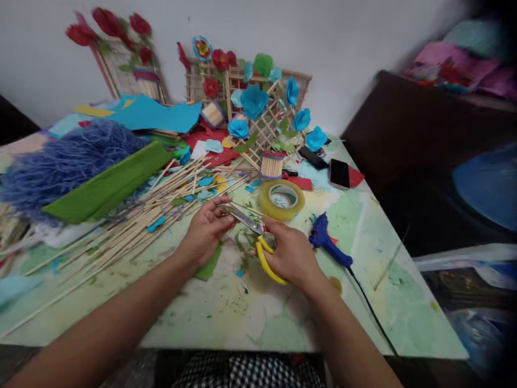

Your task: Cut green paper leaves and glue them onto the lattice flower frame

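Note:
My right hand [294, 253] is wrapped round the yellow handles of a pair of scissors [247, 219], whose metal blades point left. At the blade tips, the fingers of my left hand [204, 231] are curled in a pinch; what lies between them is too small to make out. A piece of green paper [210, 265] rests on the table beneath my left hand. Thin green scraps [243, 242] are scattered below the blades. Just beyond my right hand stands a wide roll of clear yellowish tape [264, 202].
Right of my right hand lies a blue glue gun [329, 240] with its cord. Thin wooden sticks [133, 229] spread across the left, beside green paper [109, 183] and blue yarn-like strands [76, 156]. Phones [339, 173] and stick frames with paper flowers [254, 101] stand farther back.

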The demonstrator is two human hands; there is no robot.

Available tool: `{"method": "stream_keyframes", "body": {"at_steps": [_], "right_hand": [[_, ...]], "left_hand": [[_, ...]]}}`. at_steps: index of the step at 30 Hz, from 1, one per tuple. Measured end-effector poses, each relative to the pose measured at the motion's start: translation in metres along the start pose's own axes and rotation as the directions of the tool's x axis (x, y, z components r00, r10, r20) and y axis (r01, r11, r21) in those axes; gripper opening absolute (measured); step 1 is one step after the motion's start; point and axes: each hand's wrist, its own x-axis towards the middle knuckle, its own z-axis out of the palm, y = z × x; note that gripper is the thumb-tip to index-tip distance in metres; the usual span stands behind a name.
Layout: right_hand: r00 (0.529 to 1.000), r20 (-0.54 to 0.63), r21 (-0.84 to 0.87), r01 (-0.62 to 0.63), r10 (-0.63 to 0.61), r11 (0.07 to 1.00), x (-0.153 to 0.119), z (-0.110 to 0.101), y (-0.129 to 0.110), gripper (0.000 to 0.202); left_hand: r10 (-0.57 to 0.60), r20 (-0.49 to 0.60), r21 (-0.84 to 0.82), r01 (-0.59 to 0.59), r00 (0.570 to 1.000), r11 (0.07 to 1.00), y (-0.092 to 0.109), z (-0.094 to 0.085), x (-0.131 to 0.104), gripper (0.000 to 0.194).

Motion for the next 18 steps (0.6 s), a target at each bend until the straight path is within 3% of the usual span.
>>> {"method": "stream_keyframes", "body": {"at_steps": [18], "right_hand": [[1.000, -0.018, -0.051, -0.020, 0.019, 0.999, -0.0012, -0.0003, 0.0020, 0.065]], "left_hand": [[0.032, 0.021, 0.020, -0.032, 0.999, 0.999, -0.0010, -0.0003, 0.0044, 0.043]]}}
